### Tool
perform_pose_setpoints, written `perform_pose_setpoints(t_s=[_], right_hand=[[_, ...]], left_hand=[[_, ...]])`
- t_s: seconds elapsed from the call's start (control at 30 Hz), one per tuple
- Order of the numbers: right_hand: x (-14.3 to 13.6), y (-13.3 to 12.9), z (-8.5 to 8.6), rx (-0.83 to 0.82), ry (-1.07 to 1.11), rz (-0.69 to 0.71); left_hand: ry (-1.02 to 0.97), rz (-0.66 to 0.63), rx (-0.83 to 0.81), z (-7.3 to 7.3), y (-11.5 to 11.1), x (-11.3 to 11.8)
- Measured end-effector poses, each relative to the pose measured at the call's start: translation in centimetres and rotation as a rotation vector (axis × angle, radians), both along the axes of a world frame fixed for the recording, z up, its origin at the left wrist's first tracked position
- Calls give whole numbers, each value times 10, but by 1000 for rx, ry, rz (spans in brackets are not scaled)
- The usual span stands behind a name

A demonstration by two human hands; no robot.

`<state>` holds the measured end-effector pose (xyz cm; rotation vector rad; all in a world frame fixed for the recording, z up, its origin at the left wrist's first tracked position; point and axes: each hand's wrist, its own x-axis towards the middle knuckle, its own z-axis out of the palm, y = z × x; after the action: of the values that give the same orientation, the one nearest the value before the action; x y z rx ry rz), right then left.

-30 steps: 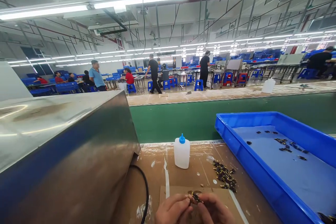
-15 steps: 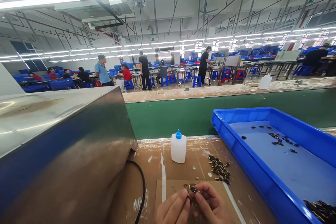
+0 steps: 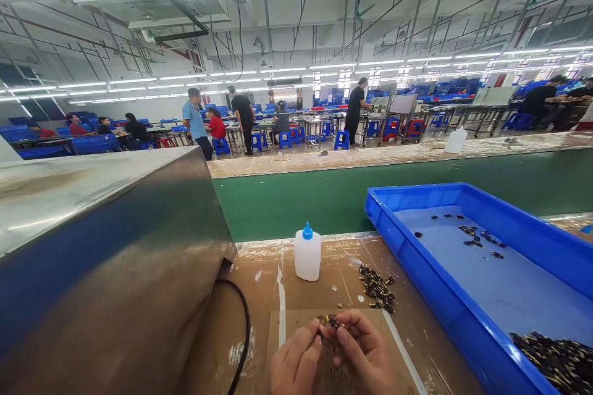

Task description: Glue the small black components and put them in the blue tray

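Blue tray (image 3: 417,268): right of the bottle (image 3: 307,256); loose parts (image 3: 470,231) scattered toward the far end, dark heap (image 3: 556,358) in the near end.
Bottle: one, white, blue-capped, upright; landmark for all places listed.
Pile (image 3: 376,287): small black-and-yellow pieces, right of the bottle and a little nearer, between it and the blue tray.
Cardboard (image 3: 296,318): one sheet, nearer than the bottle, beneath both hands.
Cable (image 3: 247,321): black, left of the bottle and nearer.
Part (image 3: 332,321): one, dark with yellow, just nearer than the bottle and slightly right, up in the fingers.
Right hand (image 3: 365,349): thumb and forefinger clamped on the part.
Left hand (image 3: 296,358): fingertips pinched together on what looks like a dark bit (image 3: 319,334), close beside the part; its exact form too small to tell.
Step in hand: judged to be two-handed fingertip work on a single part.
Next move: would seem to call for a steady right pinch and fine left-finger alignment.
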<state>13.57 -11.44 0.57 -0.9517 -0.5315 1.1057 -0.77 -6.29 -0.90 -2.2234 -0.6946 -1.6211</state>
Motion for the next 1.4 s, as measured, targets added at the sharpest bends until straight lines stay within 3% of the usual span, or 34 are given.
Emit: perform_pose_setpoints(t_s=[0.1, 0.23, 0.37, 0.47, 0.53, 0.63, 0.77, 1.0, 1.4], right_hand=[[-1, 0, 1, 28, 11, 16], [5, 3, -4, 56, -6, -3], [16, 2, -1, 94, -171, 29], [20, -1, 7, 126, -347, 15], [20, -4, 12, 133, -420, 0], [19, -8, 14, 134, -466, 28], [16, -11, 14, 211, -470, 89], [16, -8, 11, 442, -792, -35], [16, -7, 17, 472, -835, -64]], left_hand=[[-85, -74, -49, -3, 4, 1], [-180, -240, -305, 2, 5, -6], [-423, -426, -863, 21, 2, -11], [-711, -561, -1310, 33, 1, -8], [-938, -647, -1506, 38, 2, -5], [-1159, -733, -1674, 44, 3, -3], [-1234, -774, -1753, 47, 4, -2], [-1182, -823, -1765, 40, 2, -1], [-1107, -868, -1746, 43, 1, 0]])
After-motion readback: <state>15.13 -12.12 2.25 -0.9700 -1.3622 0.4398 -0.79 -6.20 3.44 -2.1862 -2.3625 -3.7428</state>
